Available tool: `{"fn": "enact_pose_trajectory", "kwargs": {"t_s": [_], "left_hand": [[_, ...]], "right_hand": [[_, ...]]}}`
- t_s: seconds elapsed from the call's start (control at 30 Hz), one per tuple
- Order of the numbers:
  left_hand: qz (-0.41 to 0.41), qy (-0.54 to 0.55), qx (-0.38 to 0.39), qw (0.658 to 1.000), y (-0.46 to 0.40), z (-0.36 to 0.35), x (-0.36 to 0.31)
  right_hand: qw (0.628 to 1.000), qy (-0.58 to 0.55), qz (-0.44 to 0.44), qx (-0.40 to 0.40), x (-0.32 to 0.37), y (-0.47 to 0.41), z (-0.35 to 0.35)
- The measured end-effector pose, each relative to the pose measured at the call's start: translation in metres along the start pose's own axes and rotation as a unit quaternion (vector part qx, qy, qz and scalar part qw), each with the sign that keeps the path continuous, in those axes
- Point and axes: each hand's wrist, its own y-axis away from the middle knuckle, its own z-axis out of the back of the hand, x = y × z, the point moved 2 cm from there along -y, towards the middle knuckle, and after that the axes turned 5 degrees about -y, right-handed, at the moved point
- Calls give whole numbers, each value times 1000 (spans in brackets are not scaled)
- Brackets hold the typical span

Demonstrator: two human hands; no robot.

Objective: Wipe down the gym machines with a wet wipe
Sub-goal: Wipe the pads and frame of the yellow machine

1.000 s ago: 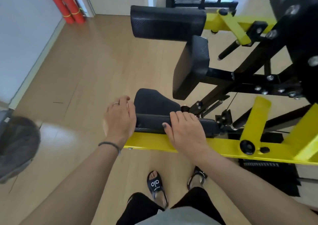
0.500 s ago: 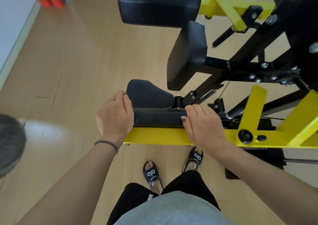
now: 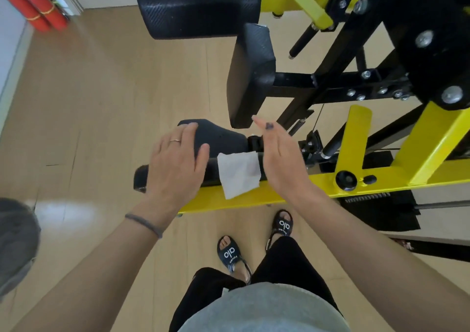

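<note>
The wet wipe point(image 3: 239, 174) lies draped over the front edge of the black pad point(image 3: 218, 138), its lower corner hanging down onto the yellow frame point(image 3: 279, 192) just below that pad. Neither of your hands holds it. It could slide off the pad edge and drop to the floor beside your sandals, because nothing pins it and more than half of it seems to hang past the pad. It could also bunch if you grab it by one corner, leaving you less flat cloth to wipe with.

Your left hand point(image 3: 178, 164) is spread, fingers apart, palm down over the left end of the pad; whether it presses on the pad or hovers just above, you cannot tell from this angle. Your right hand point(image 3: 279, 158) is open and flat, fingers together, turned edge-on just to the right of the wipe, touching nothing visible.
</note>
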Motion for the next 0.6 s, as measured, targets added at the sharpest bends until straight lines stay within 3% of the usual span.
{"fn": "enact_pose_trajectory", "kwargs": {"t_s": [0.07,0.13,0.23,0.37,0.5,0.6], "left_hand": [[-101,-38,56,993,-10,2,-32],[-183,-83,139,970,-18,-9,-58],[-183,-92,253,945,-20,-28,-66],[-263,-129,236,927,-9,-20,-64],[-239,-82,261,932,-4,-11,-63],[-279,-194,180,923,0,-11,-55]], "right_hand": [[995,-18,-88,-31,-18,-8,23],[981,-63,-181,11,-44,-14,37],[957,-137,-245,67,-69,-18,38],[954,-153,-243,82,-75,-17,37],[956,-157,-230,92,-79,-15,39],[958,-155,-222,98,-83,-17,43]]}}
